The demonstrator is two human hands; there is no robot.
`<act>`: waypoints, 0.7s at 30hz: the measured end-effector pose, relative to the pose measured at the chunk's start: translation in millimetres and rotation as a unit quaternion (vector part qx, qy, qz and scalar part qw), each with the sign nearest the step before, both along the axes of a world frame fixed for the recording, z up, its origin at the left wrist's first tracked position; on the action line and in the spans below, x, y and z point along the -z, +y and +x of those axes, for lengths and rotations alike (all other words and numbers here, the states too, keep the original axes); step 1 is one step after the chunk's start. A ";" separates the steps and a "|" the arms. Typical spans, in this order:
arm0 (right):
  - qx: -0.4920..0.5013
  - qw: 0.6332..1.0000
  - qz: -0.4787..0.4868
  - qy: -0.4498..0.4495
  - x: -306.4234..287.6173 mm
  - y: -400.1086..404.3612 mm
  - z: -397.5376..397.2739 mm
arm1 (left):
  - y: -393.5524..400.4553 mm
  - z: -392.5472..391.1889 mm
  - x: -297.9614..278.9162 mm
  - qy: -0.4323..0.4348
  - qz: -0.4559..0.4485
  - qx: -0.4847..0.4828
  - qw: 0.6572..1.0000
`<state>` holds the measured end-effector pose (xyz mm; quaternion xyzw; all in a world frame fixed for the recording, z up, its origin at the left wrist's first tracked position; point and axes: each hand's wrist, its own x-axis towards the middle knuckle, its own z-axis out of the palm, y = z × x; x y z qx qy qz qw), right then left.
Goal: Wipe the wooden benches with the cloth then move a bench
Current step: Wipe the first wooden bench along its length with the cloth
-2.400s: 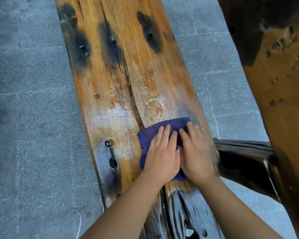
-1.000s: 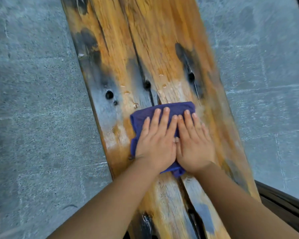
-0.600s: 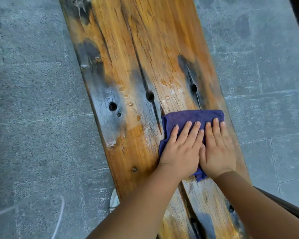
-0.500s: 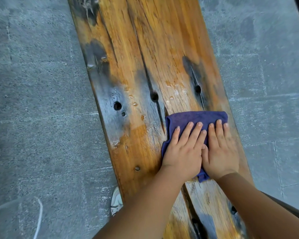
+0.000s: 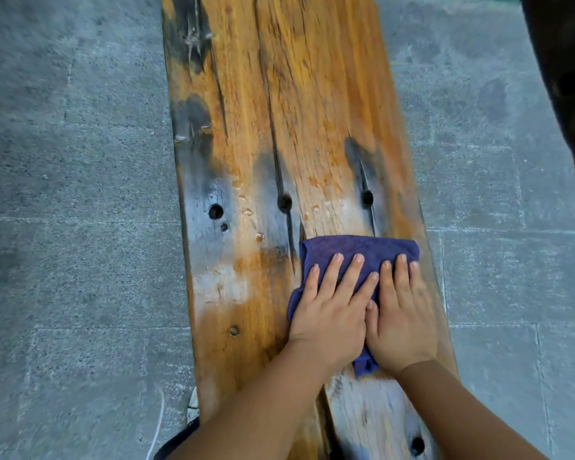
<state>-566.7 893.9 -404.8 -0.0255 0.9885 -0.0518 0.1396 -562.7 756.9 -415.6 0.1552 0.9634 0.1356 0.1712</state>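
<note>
Head view: a folded purple cloth (image 5: 357, 250) lies on the right half of the long, worn orange-brown wooden desk (image 5: 299, 111), just below its dark round holes. The left hand (image 5: 329, 313) and right hand (image 5: 400, 322) lie flat on the cloth side by side, fingers straight and pressing it down, thumbs touching. The desk stands on grey stone paving (image 5: 73, 194). A white shoe tip (image 5: 192, 405) shows by its left edge.

Single head-worn view, angled steeply down along the counter (image 5: 312, 111). Close range: forearms enter from the bottom edge. Paved floor (image 5: 73, 194) flanks both sides.
</note>
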 end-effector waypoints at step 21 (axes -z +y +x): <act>-0.132 0.991 -0.030 -0.015 1.7 -116.6 -32.1 | -116.2 1.8 -3.0 0.034 -0.081 -0.146 0.985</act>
